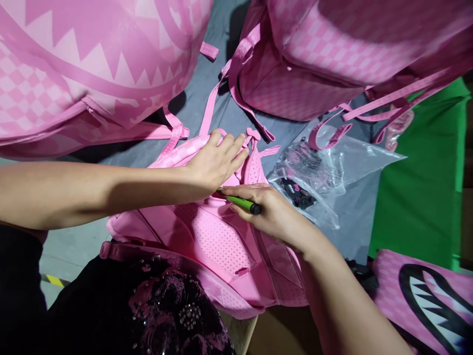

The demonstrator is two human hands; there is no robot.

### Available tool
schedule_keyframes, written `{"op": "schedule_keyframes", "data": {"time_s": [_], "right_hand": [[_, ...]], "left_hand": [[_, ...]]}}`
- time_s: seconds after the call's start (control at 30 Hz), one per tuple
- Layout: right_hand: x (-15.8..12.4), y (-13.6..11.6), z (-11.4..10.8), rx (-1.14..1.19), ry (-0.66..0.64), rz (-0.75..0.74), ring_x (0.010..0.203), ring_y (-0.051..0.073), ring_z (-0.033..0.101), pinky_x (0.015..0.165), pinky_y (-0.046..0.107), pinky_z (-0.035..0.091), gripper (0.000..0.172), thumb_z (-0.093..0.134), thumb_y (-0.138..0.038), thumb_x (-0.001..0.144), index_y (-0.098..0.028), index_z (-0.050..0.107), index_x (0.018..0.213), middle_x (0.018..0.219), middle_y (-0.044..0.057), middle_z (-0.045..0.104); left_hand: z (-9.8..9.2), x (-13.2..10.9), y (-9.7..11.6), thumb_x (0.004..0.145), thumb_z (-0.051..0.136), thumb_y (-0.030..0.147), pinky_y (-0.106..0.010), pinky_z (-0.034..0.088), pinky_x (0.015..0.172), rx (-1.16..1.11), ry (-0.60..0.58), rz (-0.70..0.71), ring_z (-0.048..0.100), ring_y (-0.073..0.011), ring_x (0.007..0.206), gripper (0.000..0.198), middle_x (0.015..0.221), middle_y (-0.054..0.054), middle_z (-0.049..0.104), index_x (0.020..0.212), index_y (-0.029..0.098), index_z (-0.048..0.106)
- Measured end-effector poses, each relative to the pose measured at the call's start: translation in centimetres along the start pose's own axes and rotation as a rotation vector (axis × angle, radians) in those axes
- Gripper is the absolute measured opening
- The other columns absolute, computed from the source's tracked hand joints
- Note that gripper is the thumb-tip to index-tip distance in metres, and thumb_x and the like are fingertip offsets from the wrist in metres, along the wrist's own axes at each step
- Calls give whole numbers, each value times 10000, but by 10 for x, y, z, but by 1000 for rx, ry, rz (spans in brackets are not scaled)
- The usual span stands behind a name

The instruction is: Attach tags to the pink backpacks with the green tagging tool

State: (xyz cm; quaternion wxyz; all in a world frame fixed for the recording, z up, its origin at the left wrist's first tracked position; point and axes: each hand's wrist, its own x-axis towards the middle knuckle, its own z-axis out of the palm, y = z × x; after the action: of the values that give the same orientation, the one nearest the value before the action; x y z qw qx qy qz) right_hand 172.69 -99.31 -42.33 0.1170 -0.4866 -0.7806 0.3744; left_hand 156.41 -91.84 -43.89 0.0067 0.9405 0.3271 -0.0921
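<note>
A pink backpack (pixel 221 234) with perforated padded panels lies at the table's near edge, against the black clothing of my lap. Across its upper part rests my left hand (pixel 221 160), palm down, with the fingers stretched out over the pink fabric. Just below and to the right, my right hand (pixel 268 204) is closed around a slim green pen-like tool (pixel 242 202) with a black end. The tool's other end meets the fabric near my left wrist; its tip is hidden, so its exact kind cannot be told.
Two large pink checkered backpacks (pixel 121 74) (pixel 314 54) stand at the back. Their straps (pixel 210 106) trail over the grey table cover (pixel 354 207). A clear plastic bag (pixel 318 167) with small black pieces lies right of my hands. Further right are a green surface (pixel 417 197) and another pink bag (pixel 391 276).
</note>
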Motion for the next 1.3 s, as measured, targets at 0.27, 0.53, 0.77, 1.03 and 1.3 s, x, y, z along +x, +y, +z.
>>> {"op": "schedule_keyframes", "data": {"time_s": [0.27, 0.53, 0.77, 1.03, 1.3], "right_hand": [[-2, -1, -3, -28, -8, 51, 869, 195, 757, 835, 325, 594, 276, 613, -181, 885, -231, 749, 1121, 1031, 34, 790], [0, -8, -1, -42, 6, 55, 846, 190, 745, 819, 312, 570, 244, 620, -196, 893, -206, 749, 1100, 1028, 50, 788], [-1, -15, -3, -75, 15, 111, 833, 197, 747, 805, 308, 574, 254, 632, -196, 872, -227, 756, 1092, 1006, 49, 790], [-1, -20, 2, -107, 35, 147, 726, 177, 721, 705, 268, 545, 233, 632, -185, 858, -237, 762, 1045, 879, 31, 789], [-8, -26, 6, -38, 133, 200, 732, 186, 715, 668, 277, 528, 202, 608, -192, 854, -234, 765, 973, 880, 29, 786]], "left_hand": [[6, -1, 0, 936, 448, 198, -521, 279, 1173, 66, 30, 4, 346, -324, 1441, 663, 1653, -93, 237, 1577, 222, 282], [5, -1, 0, 923, 437, 165, -529, 278, 1181, -12, 57, -2, 343, -345, 1441, 659, 1646, -100, 263, 1570, 196, 316], [3, -2, -1, 922, 396, 133, -543, 268, 1194, -33, 53, 0, 329, -340, 1455, 654, 1645, -94, 271, 1568, 201, 322], [9, -5, -3, 965, 340, 147, -516, 265, 1187, 45, 107, 22, 369, -334, 1428, 600, 1640, -117, 278, 1564, 163, 321], [-19, -16, -12, 937, 522, 264, -521, 315, 1139, 45, 28, 85, 351, -363, 1428, 694, 1639, -191, 239, 1568, 121, 270]]}}
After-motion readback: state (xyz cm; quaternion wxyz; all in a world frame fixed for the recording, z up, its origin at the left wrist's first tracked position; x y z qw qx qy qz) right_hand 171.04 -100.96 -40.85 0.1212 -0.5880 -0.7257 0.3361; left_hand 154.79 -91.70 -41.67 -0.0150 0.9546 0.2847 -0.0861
